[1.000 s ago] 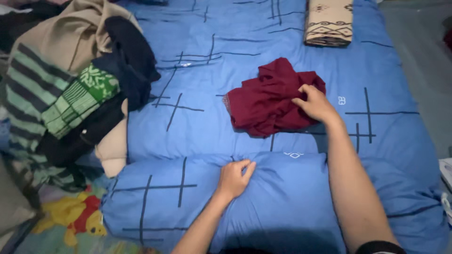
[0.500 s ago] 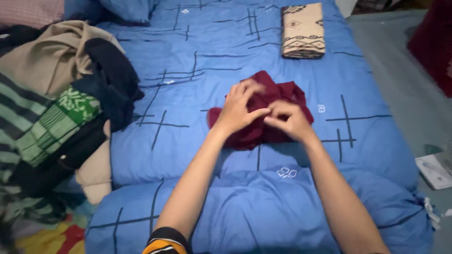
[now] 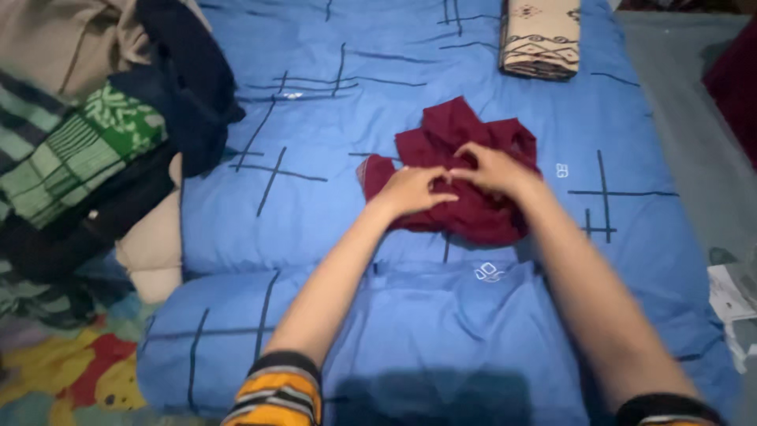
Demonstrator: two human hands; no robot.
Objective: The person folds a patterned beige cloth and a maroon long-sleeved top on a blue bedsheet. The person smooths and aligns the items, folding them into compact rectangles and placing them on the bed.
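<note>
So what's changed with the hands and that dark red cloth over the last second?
The left hand left the blue pillow and moved up onto the crumpled dark red cloth, joining the right hand; both now pinch it side by side. The cloth stayed in the same spot on the blue bedcover, and the folded patterned cloth and clothes pile are unmoved.

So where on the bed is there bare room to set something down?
Bare blue cover lies between the clothes pile and the folded patterned cloth, also right of the maroon garment. Crowded: the pile at left and the middle, where both hands work.
</note>
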